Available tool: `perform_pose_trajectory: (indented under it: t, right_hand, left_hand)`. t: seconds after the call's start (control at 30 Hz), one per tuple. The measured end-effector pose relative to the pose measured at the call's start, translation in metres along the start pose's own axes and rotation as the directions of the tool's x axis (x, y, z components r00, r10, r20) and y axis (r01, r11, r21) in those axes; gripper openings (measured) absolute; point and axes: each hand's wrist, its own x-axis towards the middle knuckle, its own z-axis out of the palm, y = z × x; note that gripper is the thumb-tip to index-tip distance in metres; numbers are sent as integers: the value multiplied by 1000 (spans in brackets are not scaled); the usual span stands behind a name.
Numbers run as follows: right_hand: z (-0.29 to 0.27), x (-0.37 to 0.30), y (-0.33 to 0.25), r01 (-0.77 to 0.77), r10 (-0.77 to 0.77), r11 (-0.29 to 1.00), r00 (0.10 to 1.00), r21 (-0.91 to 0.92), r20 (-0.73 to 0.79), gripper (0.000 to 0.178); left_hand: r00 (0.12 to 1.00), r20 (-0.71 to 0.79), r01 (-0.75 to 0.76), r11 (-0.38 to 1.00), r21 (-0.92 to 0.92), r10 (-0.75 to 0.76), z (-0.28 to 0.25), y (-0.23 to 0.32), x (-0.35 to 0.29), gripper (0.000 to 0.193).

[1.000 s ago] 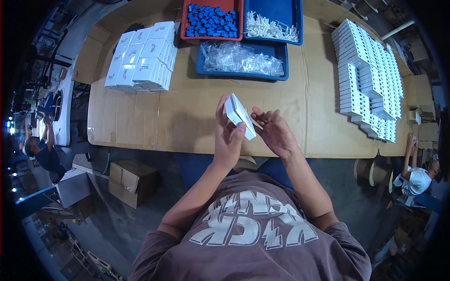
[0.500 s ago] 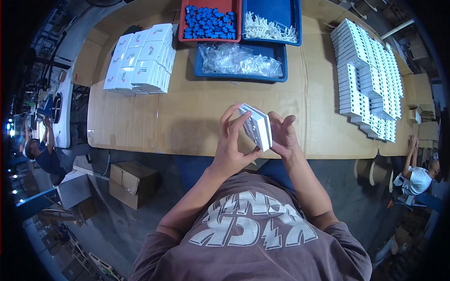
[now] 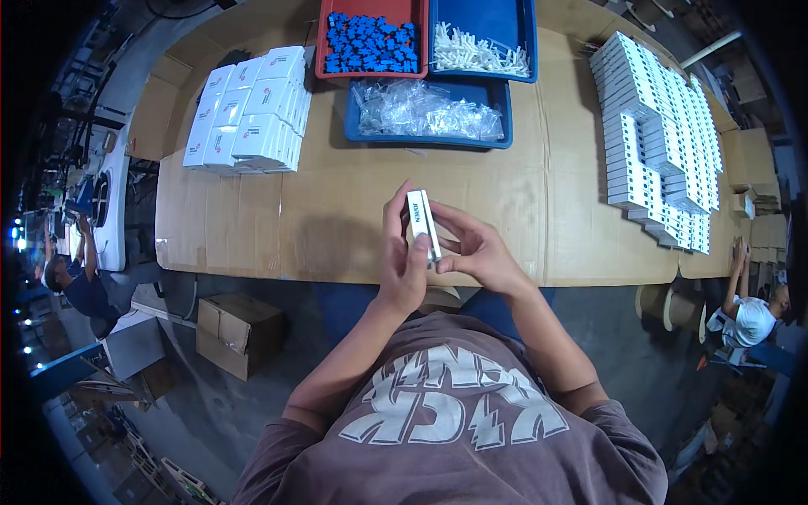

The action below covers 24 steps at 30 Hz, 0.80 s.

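The tabletop ended at a near edge running left to right just below the hands, and its cardboard surface stretched between the left stack and the right stack. One white box was in the air above the near strip of cardboard, narrow side up. The left hand had a narrow grip on it, thumb against the near part; the right hand held its right side with curled fingers, thumb at its near end. Bare cardboard separated the hands from three trays at the far side: one red tray of blue pieces and two blue ones, the far one with white pieces, the near one with clear plastic bags. About nine box tops showed on the left stack; the right stack's many boxes were too small to count.
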Motion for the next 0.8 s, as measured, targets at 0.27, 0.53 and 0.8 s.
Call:
perform_pose_trajectory:
  t: [0.27, 0.53, 0.8]
  right_hand:
    - [31, 6, 20, 63, -87, 985, 986, -160, -145, 57]
    - [63, 11, 35, 97, -153, 980, 926, -175, -346, 49]
    - [55, 3, 21, 38, -134, 913, 968, -406, -212, 57]
  left_hand:
    - [957, -80, -245, 922, 300, 280, -5, -19, -7, 69]
    - [875, -63, -389, 774, 500, 480, -15, -29, -1, 97]
    - [864, -481, 107, 987, -118, -152, -17, -16, 8, 87]
